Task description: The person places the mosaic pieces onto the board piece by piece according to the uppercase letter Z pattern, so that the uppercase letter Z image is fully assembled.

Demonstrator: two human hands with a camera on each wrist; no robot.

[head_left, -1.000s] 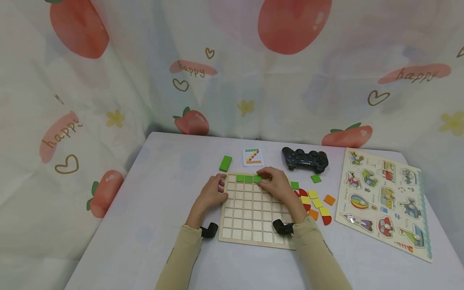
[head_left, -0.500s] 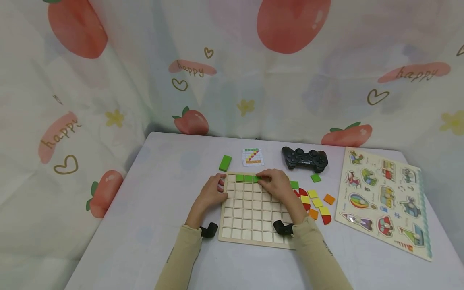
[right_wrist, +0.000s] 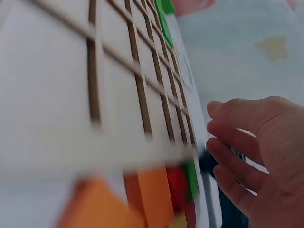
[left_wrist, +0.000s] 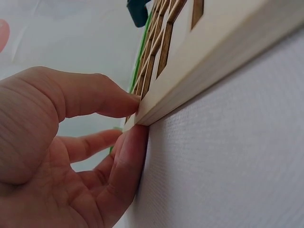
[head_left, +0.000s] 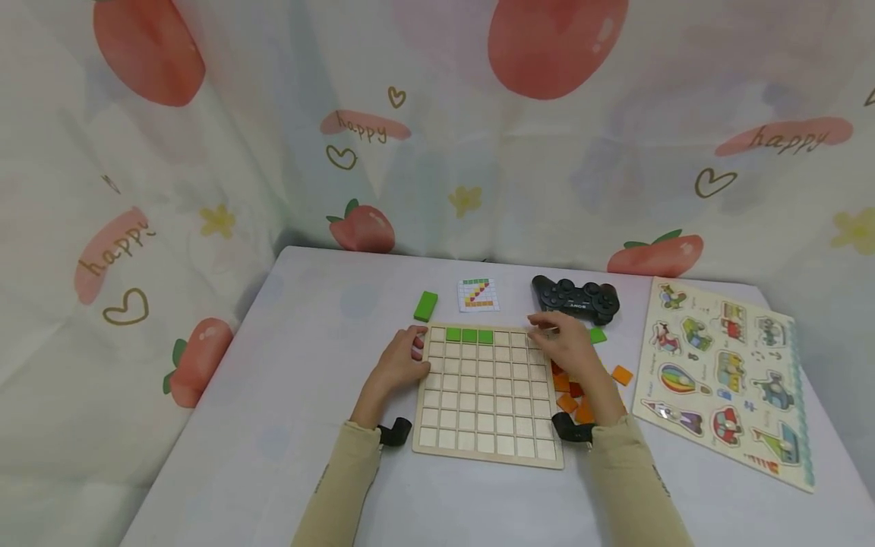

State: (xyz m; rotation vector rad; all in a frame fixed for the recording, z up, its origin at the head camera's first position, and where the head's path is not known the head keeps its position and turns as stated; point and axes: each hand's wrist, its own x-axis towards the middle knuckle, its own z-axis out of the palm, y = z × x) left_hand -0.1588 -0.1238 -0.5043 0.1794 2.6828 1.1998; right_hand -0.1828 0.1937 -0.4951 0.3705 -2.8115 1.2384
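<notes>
A wooden grid board lies on the table. Three green square tiles sit in its top row. At the board's left edge, my left hand holds the rim, with the thumb on top and fingers against the side in the left wrist view. My right hand hovers by the upper right corner, its fingers loosely bent and nothing between them in the right wrist view. Beneath and beside the right forearm lie loose orange tiles; the hand and arm hide other pieces of that pile.
Behind the board are a green block, a pattern card and a black game controller. A green tile and an orange tile lie right of the hand. Farther right is a picture puzzle board.
My right hand has left the third green tile in the top row and moved right to the board's upper right corner. The left hand stays at the left edge.
</notes>
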